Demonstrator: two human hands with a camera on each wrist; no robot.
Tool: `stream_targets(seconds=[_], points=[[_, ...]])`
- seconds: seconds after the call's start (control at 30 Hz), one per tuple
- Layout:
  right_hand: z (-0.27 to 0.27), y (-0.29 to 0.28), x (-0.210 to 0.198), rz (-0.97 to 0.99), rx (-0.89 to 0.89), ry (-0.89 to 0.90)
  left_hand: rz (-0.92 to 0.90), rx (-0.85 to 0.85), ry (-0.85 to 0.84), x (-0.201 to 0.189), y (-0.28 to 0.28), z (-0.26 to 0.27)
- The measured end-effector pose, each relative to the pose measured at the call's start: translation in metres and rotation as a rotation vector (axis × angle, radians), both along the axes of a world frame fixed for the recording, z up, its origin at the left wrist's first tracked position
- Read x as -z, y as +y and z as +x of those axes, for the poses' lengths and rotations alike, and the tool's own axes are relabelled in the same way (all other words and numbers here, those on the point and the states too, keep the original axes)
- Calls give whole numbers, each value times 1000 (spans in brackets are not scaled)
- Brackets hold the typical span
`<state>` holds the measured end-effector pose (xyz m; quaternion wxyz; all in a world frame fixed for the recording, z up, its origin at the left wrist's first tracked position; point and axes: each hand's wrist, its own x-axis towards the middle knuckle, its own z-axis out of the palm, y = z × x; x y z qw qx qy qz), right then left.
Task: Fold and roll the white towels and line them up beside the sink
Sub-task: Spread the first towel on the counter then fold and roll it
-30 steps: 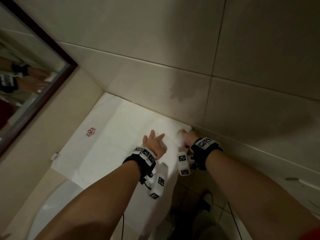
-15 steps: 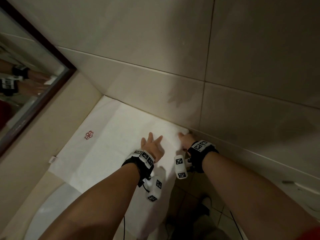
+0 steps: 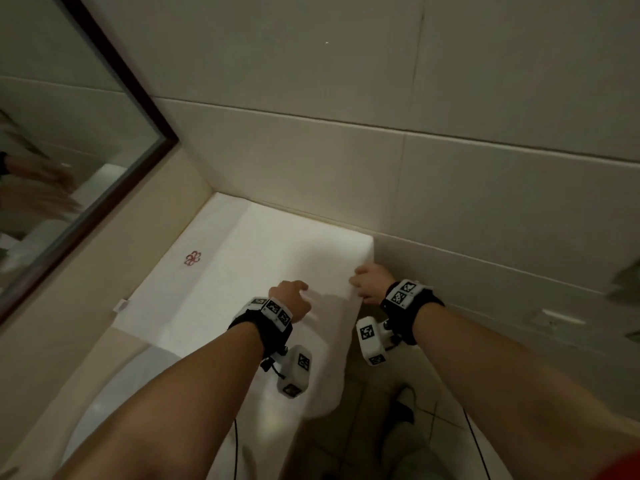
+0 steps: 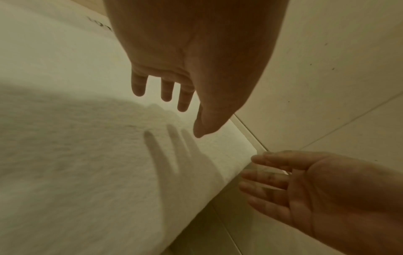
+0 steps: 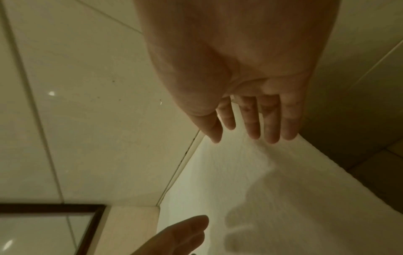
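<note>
A white towel with a small red emblem lies spread flat on the counter in the wall corner. Its near part hangs over the counter's front. My left hand hovers just above the towel's near middle with straight fingers, casting a shadow on the cloth and holding nothing. My right hand is at the towel's right edge, a little short of the far right corner. Its fingers are straight above the cloth's edge and grip nothing.
A white sink basin sits at the lower left, next to the towel. A dark-framed mirror hangs on the left wall. Tiled walls close in the counter at the back and right. Floor tiles show below the counter's edge.
Both hands have drawn back a little from the towel's far right corner. The left hand's fingers, spread flat on the cloth before, have lifted off it.
</note>
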<state>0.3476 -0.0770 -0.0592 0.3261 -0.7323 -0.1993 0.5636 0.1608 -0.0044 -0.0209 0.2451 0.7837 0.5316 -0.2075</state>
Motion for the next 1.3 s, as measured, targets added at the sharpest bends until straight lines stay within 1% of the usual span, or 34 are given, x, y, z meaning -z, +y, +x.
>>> stream_targets(seconds=[0.07, 0.17, 0.33, 0.47, 0.53, 0.63, 0.73, 0.83, 0.93, 1.03, 1.13, 1.3], points=[[-28, -21, -6, -23, -14, -16, -6, -2, -20, -3, -12, -27], [-61, -44, -5, -20, -46, -57, -10, -27, -54, -4, -23, -61], [-108, -77, -9, -32, -214, -160, 39, 18, -54, 1, -38, -109], [-134, -97, 3, -53, -338, -229, 19, 52, -2, 16, -46, -138], [-146, -107, 12, -71, -377, -249, -11, 39, 23, 26, -50, -151], [-160, -119, 23, -104, -443, -282, -3, -9, 30, 38, -56, -169], [-172, -125, 37, -111, -529, -321, 5, -89, 9, 45, -60, -185], [-180, -129, 47, -113, -579, -374, -1, -235, -39, 48, -65, -197], [-188, -135, 55, -94, -539, -378, -51, -448, -146, 52, -71, -203], [-194, -142, 62, -30, -474, -395, -149, -654, -308, 54, -77, -205], [-194, -146, 65, 30, -441, -419, -211, -799, -437, 55, -80, -208], [-185, -153, 61, 85, -361, -372, -273, -994, -629, 52, -79, -203]])
